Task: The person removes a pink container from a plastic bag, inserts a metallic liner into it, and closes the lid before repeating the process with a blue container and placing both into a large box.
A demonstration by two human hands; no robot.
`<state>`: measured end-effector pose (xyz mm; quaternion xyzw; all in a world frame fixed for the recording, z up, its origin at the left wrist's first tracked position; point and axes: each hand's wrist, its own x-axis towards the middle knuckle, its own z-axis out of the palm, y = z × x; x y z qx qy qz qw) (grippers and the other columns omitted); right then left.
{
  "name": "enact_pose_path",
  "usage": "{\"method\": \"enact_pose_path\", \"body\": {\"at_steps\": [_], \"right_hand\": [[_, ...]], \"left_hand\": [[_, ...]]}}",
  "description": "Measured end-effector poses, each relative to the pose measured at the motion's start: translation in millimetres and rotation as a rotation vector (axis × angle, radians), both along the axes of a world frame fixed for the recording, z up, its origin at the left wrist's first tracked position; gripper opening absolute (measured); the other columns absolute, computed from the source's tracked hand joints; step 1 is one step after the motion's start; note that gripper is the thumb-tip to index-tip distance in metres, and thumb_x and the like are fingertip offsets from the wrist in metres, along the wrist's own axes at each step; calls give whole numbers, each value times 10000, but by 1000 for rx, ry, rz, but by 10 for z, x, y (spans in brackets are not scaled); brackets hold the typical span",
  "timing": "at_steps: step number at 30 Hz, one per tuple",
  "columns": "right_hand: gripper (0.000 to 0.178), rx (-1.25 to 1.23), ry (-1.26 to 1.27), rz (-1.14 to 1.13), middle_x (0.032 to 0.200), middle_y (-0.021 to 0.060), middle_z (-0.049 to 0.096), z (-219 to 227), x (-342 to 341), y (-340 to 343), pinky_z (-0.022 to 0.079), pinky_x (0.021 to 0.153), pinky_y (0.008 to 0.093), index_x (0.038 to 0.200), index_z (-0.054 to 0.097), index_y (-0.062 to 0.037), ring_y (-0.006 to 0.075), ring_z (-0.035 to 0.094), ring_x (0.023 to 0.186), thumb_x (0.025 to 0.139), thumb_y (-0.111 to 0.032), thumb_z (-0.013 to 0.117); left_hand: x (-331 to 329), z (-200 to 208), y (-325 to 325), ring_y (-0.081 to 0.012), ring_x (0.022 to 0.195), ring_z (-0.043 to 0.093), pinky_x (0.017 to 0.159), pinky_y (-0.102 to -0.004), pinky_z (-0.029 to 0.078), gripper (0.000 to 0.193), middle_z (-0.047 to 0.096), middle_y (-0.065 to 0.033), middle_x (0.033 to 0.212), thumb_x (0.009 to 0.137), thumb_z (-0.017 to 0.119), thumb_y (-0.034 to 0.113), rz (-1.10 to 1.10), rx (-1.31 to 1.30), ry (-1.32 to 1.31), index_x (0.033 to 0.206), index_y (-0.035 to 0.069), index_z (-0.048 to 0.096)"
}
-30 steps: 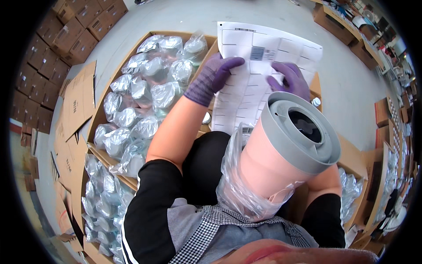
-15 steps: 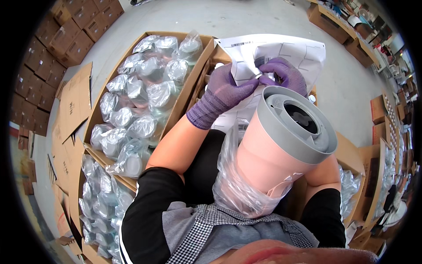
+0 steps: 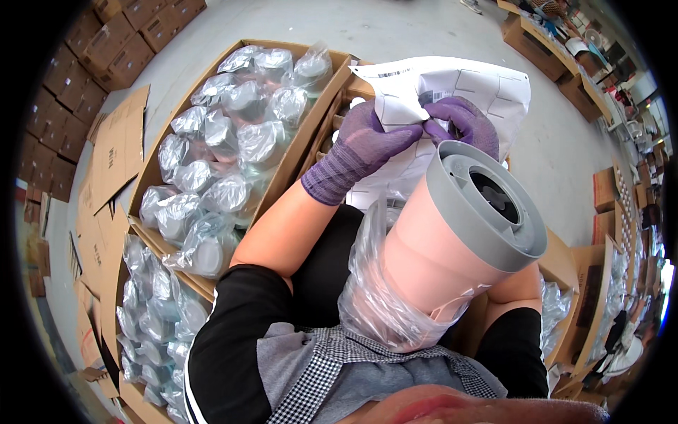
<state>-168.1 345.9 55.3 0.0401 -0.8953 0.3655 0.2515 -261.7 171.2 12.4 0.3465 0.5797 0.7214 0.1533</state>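
In front of my chest a large pink cup (image 3: 431, 247) with a grey lid (image 3: 494, 205) stands tilted, its lower part in a clear plastic bag (image 3: 367, 297). What supports it is hidden. Beyond it hangs a white sheet of labels (image 3: 487, 78), creased and folded at the middle. My left hand (image 3: 371, 145), in a purple glove, pinches the fold between thumb and fingers. Close beside it, my gloved right hand (image 3: 466, 127) has its fingers curled and pressed at the same fold. The cup's lid hides part of my right wrist.
Left of me is an open carton (image 3: 282, 191) of plastic-wrapped cups (image 3: 261, 141), with another such carton (image 3: 152, 332) nearer. Flattened cardboard (image 3: 120, 148) lies beyond, and stacked brown boxes (image 3: 113, 49) at far left. More open cartons (image 3: 590, 283) stand at right.
Both hands and the sheet have shifted slightly right in view. The fingers of my right hand have curled in more at the fold. The cup stays at my chest.
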Motion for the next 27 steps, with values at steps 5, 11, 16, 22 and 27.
{"method": "enact_pose_path", "body": {"at_steps": [5, 11, 16, 22, 27], "right_hand": [[163, -72, 50, 61, 1013, 66, 676, -84, -56, 99, 497, 713, 260, 1010, 736, -5, 138, 635, 832, 860, -67, 738], [151, -334, 52, 57, 1024, 53, 654, -191, -107, 192, 482, 748, 258, 992, 730, -3, 124, 616, 869, 847, -43, 745], [205, -273, 248, 39, 1021, 47, 643, -234, -141, -59, 477, 742, 267, 1029, 726, -4, 112, 592, 846, 831, -43, 764], [245, -446, 92, 98, 999, 48, 652, -280, -198, 112, 467, 697, 234, 1054, 725, 1, 101, 593, 790, 835, -86, 793], [161, -970, -40, -220, 926, 67, 653, -382, -135, 478, 458, 620, 239, 1024, 695, -16, 93, 543, 677, 905, -119, 727]], "left_hand": [[2, 63, -45, -169, 956, 707, 888, -321, 544, 394, 757, -94, 1043, 835, 803, 249, -29, -12, -15, 1145, 20, 722], [-44, 57, -39, -190, 986, 703, 903, -327, 535, 402, 753, -99, 1070, 852, 778, 282, -29, -64, 16, 1156, 26, 721], [-126, -21, -34, -189, 1000, 697, 909, -328, 532, 411, 749, -103, 1087, 858, 767, 259, -23, -64, 9, 1191, 25, 708], [-142, -41, -48, -188, 982, 699, 900, -319, 532, 428, 748, -103, 1064, 850, 771, 274, -28, -48, 37, 1184, 15, 708], [-520, -272, 67, -174, 1022, 666, 901, -326, 543, 480, 711, -103, 1103, 851, 783, 223, 19, -263, -191, 1244, -14, 645]]}}
